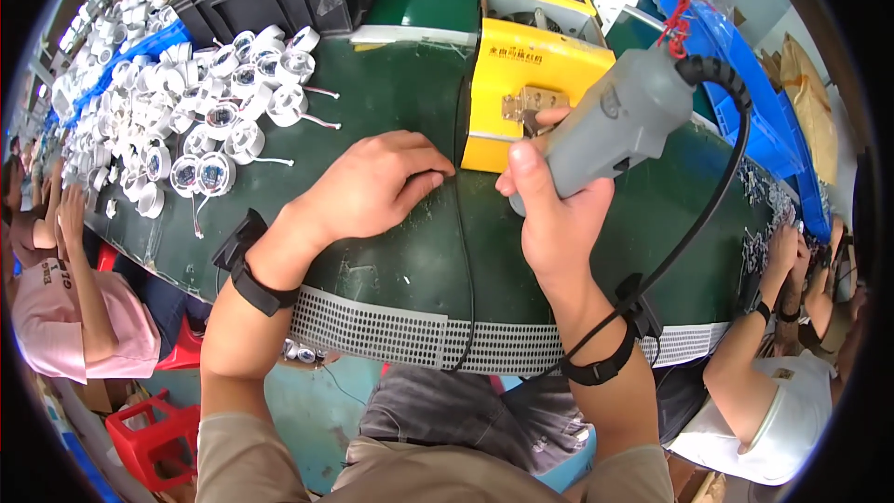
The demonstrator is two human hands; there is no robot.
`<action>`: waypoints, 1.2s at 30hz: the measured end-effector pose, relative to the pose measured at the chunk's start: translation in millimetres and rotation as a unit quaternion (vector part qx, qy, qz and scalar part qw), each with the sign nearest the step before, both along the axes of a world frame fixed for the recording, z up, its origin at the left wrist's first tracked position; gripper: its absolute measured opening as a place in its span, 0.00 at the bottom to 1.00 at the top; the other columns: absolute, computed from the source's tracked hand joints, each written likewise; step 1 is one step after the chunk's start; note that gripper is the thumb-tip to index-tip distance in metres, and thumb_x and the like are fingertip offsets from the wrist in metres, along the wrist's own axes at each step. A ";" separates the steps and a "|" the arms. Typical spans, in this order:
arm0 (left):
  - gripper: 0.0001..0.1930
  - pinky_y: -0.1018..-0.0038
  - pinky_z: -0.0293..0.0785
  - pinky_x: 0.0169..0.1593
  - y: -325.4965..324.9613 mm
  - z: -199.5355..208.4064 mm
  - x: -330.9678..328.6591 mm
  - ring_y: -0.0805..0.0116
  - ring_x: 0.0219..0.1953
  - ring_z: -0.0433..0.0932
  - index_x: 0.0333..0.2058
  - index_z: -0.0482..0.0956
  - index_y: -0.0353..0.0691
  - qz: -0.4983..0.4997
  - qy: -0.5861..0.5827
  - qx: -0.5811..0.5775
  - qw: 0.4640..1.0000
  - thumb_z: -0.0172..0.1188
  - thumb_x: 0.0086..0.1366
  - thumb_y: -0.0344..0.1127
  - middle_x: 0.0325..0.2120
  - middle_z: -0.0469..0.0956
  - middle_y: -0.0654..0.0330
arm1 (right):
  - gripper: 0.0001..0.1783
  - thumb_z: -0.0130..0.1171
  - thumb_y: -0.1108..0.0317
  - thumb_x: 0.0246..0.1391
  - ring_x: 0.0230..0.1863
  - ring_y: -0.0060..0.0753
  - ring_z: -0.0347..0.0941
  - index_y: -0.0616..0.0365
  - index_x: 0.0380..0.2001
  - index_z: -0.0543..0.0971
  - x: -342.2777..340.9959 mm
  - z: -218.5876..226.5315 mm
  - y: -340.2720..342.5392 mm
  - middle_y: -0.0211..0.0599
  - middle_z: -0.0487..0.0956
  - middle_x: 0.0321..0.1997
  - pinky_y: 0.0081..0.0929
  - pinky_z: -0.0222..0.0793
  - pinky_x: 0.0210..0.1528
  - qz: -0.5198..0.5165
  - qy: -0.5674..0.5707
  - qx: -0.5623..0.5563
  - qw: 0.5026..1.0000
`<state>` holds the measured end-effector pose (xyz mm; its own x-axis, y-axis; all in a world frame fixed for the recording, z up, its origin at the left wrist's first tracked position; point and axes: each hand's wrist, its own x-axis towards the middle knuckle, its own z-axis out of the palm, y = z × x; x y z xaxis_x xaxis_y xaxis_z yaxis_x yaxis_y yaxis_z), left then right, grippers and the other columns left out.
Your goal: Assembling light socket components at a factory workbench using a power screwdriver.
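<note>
"Which step seems in hand?"

"Likely steadying the grey power tool (pixel 619 112), at two o'clock, before the yellow box (pixel 503 74) at one o'clock. The right hand (pixel 563 228) is wrapped round it; the tip is hidden."

"And the left hand (pixel 363 184)?"

"Nearer the middle, toward ten o'clock, over the green table (pixel 400 84), fingers curled. Whether they pinch anything small, one cannot tell."

"What would the next move call for?"

"Probably a steady right wrist and slack in the cable (pixel 745 121)."

"Counts?"

"One tool, one yellow box, two black wrist straps (pixel 265 291), one black bin (pixel 279 5) at eleven o'clock. The white round parts (pixel 245 140) at ten o'clock are too many to count."
</note>
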<state>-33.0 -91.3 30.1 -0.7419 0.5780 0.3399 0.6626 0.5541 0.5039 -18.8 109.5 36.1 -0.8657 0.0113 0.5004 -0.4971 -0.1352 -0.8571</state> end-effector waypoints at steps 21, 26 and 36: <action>0.07 0.62 0.73 0.43 2.7 7.6 6.7 0.52 0.38 0.75 0.35 0.80 0.36 0.003 -0.001 -0.006 1.000 0.60 0.57 0.30 0.33 0.77 0.54 | 0.18 0.68 0.66 0.50 0.29 0.16 0.70 0.64 0.39 0.74 5.6 4.5 -2.9 0.26 0.76 0.27 0.18 0.67 0.34 0.025 -0.014 0.045 0.999; 0.09 0.62 0.73 0.44 5.3 4.7 4.3 0.52 0.39 0.75 0.36 0.80 0.38 0.020 -0.013 -0.015 1.000 0.62 0.55 0.29 0.34 0.77 0.54 | 0.22 0.69 0.63 0.49 0.28 0.16 0.71 0.64 0.42 0.72 5.6 7.3 -0.5 0.25 0.75 0.25 0.18 0.67 0.32 0.001 -0.017 0.053 0.998; 0.08 0.63 0.73 0.40 12.4 11.9 7.7 0.52 0.36 0.76 0.36 0.79 0.37 0.020 0.005 0.025 0.999 0.61 0.55 0.28 0.32 0.77 0.53 | 0.33 0.65 0.55 0.52 0.46 0.28 0.71 0.62 0.55 0.67 -1.6 14.7 13.6 0.38 0.74 0.44 0.29 0.68 0.48 -0.006 0.085 0.096 0.992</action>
<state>-25.2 -78.9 42.0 -0.7599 0.5306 0.3756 0.6462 0.5541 0.5247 -20.4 123.1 50.8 -0.7692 -0.0882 0.6329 -0.6371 0.0285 -0.7703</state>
